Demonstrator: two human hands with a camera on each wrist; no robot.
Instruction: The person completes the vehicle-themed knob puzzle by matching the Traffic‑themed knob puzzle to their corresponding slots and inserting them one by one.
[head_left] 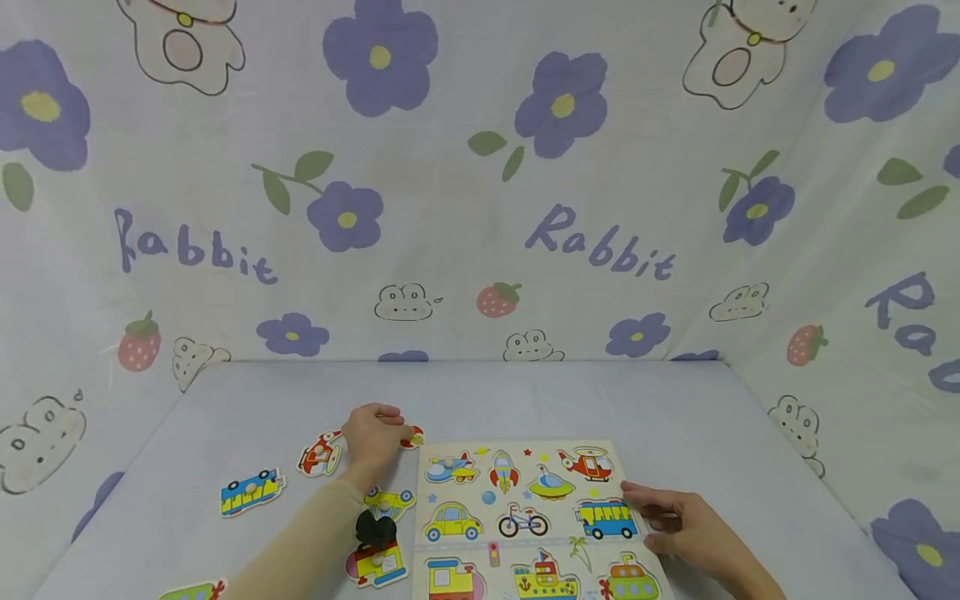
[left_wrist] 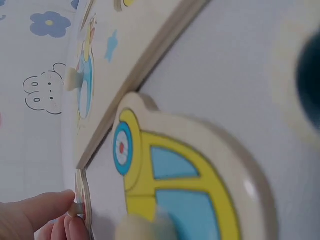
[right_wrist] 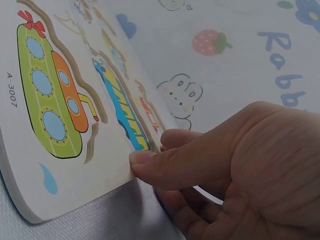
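Note:
My left hand (head_left: 375,437) pinches the small wooden knob (left_wrist: 76,209) of a red puzzle piece (head_left: 413,438). That piece lies by the board's far left corner, and the hand hides most of it. On the right, my right hand (head_left: 693,529) grips the edge of the wooden puzzle board (head_left: 555,535), thumb on top and fingers against the side. An airplane piece (head_left: 450,469) with a knob sits in the board. The blue bus picture (right_wrist: 122,107) is close to my right thumb. A yellow car piece (left_wrist: 185,190) lies beside the board, nearer than the pinched piece.
Left of the board lie a helicopter piece (head_left: 319,455), a bus piece (head_left: 252,492), a train piece (head_left: 377,567) and a green piece (head_left: 192,592) cut off by the frame. A black object (head_left: 376,528) covers part of the train piece. Patterned cloth (head_left: 450,167) stands behind the table.

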